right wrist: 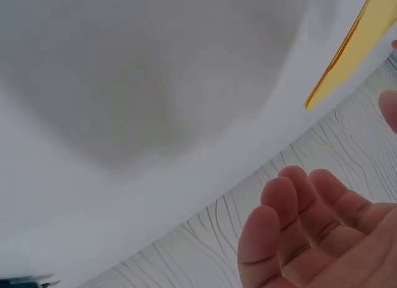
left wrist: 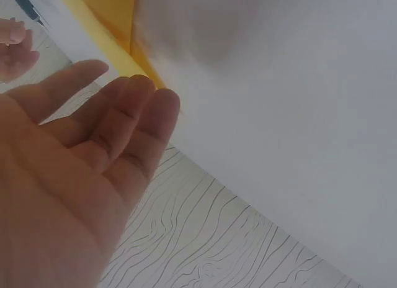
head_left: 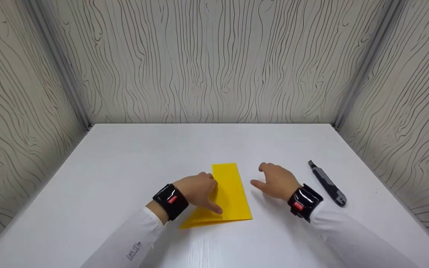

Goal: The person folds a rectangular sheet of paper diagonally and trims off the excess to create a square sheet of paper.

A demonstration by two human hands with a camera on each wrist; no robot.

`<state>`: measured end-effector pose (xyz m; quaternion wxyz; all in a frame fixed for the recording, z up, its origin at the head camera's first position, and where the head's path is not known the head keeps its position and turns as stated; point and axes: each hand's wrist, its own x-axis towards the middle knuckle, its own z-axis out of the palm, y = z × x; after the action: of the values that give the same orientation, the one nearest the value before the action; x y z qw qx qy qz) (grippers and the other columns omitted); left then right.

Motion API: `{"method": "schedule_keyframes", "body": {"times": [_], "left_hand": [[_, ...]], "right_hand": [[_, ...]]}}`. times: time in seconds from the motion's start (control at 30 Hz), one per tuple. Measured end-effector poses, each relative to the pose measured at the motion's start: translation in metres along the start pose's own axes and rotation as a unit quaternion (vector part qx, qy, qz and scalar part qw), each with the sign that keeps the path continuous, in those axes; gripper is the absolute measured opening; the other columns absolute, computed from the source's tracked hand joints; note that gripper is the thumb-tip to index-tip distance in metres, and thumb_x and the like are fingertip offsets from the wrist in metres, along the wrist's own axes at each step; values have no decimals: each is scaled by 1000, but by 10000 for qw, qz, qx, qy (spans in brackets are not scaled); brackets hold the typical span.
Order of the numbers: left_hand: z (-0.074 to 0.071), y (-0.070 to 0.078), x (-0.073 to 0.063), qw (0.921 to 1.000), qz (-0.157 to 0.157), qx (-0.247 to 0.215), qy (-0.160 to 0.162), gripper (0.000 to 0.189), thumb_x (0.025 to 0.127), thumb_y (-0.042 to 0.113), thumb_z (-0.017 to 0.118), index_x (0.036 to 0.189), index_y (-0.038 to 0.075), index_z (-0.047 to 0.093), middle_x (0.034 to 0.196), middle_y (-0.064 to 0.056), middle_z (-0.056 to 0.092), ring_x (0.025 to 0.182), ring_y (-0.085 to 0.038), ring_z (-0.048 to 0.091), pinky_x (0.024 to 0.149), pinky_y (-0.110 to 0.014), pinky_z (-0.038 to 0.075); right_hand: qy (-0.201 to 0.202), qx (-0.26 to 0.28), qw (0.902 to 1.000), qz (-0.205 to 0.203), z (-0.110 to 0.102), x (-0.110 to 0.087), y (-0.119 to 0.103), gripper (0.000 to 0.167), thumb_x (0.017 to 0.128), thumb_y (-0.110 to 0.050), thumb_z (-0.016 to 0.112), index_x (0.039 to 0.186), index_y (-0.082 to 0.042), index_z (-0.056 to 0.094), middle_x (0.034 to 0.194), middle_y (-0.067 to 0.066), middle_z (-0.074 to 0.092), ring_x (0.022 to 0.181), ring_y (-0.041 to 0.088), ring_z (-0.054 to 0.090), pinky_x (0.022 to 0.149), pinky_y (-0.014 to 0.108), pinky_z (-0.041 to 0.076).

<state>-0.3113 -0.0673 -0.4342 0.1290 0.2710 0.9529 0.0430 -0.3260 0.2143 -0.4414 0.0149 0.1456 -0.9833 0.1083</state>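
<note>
A folded sheet of yellow paper (head_left: 233, 193) lies on the white table, its near edge slightly parted and one corner reaching out to the left. Over its left part is my left hand (head_left: 199, 190), thumb spread toward the near edge. In the left wrist view, the fingers (left wrist: 139, 114) are loosely extended beside the yellow paper (left wrist: 115, 21); whether they press on it I cannot tell. My right hand (head_left: 277, 181) hovers just right of the paper, fingers relaxed, holding nothing. The right wrist view has its loosely bent fingers (right wrist: 291, 220) apart from the paper (right wrist: 353, 52).
A grey and black utility knife (head_left: 328, 183) lies to the right of my right hand, its tip pointing away. Wood-grain patterned panels (head_left: 207, 63) wall the table (head_left: 125, 149) at the back and both sides.
</note>
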Motion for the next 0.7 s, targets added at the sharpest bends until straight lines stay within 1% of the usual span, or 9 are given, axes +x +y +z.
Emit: {"method": "schedule_keyframes", "body": {"times": [0.07,0.13,0.27,0.33,0.4,0.53,0.63,0.7], "left_hand": [[5,2,-4,9999,83,124,-52,86,82,75,82,137,10,71,130,-7,67,111,-21,57,108,-40,56],[8,5,-6,9997,118,209,-49,85,81,76,82,135,11,72,126,-6,66,109,-21,56,107,-39,56],[12,9,-8,9991,157,394,44,87,81,77,82,135,10,72,132,-7,67,111,-23,58,111,-40,56],[13,9,-8,9987,191,458,70,88,81,77,82,137,10,72,136,-8,67,112,-24,59,112,-40,56],[14,9,-8,9986,225,473,72,89,80,77,82,137,9,72,136,-9,67,111,-24,59,112,-40,56],[15,9,-9,9986,242,465,69,87,81,76,82,136,10,73,136,-9,67,111,-24,59,112,-40,56],[17,10,-8,9986,252,467,88,83,82,75,82,135,11,74,138,-8,67,112,-24,60,112,-40,56],[18,12,-8,9985,254,482,102,81,83,74,82,135,12,74,139,-8,67,113,-24,60,112,-41,56]], "right_hand": [[-194,15,9998,48,7,2,-7,58,99,-51,76,128,-1,70,114,16,76,95,30,70,93,51,62],[-369,-46,9993,63,14,4,-13,61,98,-56,75,125,-2,71,108,13,75,90,27,66,90,49,62],[-623,-245,9978,9,23,6,-25,69,97,-63,73,124,1,72,100,12,68,86,27,60,88,47,61],[-693,-310,9971,10,26,7,-29,72,96,-64,73,125,2,72,101,13,66,86,28,59,90,48,62],[-742,-319,9967,20,29,8,-33,75,96,-65,72,126,3,71,104,16,66,87,30,60,91,49,62],[-820,-194,9964,64,32,11,-37,79,96,-65,72,133,5,68,111,19,67,90,31,62,96,52,62],[-859,-33,9963,80,34,14,-38,77,97,-64,72,133,5,67,108,16,66,89,29,61,95,49,61],[-858,209,9960,147,35,15,-38,71,97,-61,74,128,3,68,101,12,64,85,27,60,89,45,59]]}}
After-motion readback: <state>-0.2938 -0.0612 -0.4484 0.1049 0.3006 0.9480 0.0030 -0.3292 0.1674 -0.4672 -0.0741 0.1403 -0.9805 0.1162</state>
